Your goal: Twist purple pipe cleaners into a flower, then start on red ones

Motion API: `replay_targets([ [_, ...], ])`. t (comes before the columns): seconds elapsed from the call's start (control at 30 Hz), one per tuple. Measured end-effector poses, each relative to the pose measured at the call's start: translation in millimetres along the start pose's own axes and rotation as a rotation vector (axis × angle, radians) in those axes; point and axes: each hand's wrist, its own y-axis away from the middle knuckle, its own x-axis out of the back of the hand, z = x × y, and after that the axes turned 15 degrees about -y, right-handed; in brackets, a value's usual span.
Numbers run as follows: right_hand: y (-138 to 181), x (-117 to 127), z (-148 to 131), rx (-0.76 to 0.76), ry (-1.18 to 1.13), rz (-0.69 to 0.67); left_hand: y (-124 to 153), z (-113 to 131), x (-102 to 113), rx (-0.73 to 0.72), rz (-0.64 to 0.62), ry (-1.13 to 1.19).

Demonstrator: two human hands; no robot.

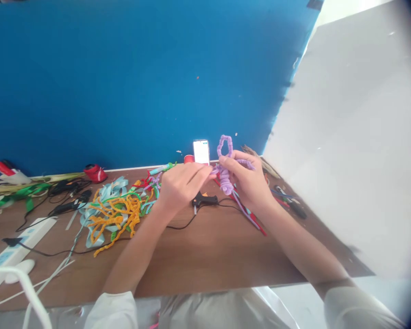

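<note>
A light purple pipe cleaner shape (pixel 225 183) is held up over the table, with a coiled body and a bent loop standing above it. My right hand (pixel 248 176) is closed on it, the thumb pressing near the base of the loop. From the left, my left hand (pixel 183 185) pinches a purple strand at the side of the coil; its fingertips are partly hidden. Behind and below the hands lies a black glue gun (pixel 205 200). Red and purple pipe cleaners (pixel 255 220) lie on the table under my right hand.
Orange pipe cleaners (pixel 119 214) and pale blue ribbon (pixel 91 219) are heaped at left. A lit phone (pixel 201 152) leans against the blue partition (pixel 140 82). A white power strip (pixel 20 249) with black cords lies left. Pliers-like tools (pixel 296 208) lie right, beside the white wall.
</note>
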Motion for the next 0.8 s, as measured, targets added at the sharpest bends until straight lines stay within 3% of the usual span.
replay_targets([
  [0.1, 1.1, -0.5, -1.6, 0.016, 0.035, -0.029, -1.4, -1.1, -0.1, 0.088, -0.012, 0.032],
  [0.2, 3.7, -1.4, -2.8, 0.105, 0.187, -0.106, -7.0, -0.4, 5.5, 0.284, -0.120, 0.208],
  [0.3, 3.6, 1.6, -3.6, 0.347, 0.452, -0.236, -14.8, 1.5, 13.2, 0.642, -0.373, 0.561],
  [0.37, 1.3, 6.3, -5.5, 0.536, 0.632, -0.400, -18.1, 1.4, 16.5, 0.881, -0.510, 0.845],
  [0.47, -2.9, 13.1, -10.8, 0.761, 0.799, -0.633, -18.2, -2.2, 17.6, 1.058, -0.719, 1.176],
  [0.53, -4.0, 15.3, -13.6, 0.834, 0.832, -0.673, -16.7, -5.5, 17.4, 1.032, -0.819, 1.261],
  [0.6, -3.4, 15.3, -14.1, 0.846, 0.824, -0.638, -15.8, -7.4, 17.9, 0.934, -0.823, 1.215],
  [0.7, -0.8, 12.8, -11.6, 0.748, 0.749, -0.522, -16.0, -7.2, 19.9, 0.762, -0.697, 0.974],
  [0.8, 1.6, 9.1, -10.8, 0.542, 0.592, -0.335, -14.2, -6.6, 20.2, 0.533, -0.512, 0.654],
])
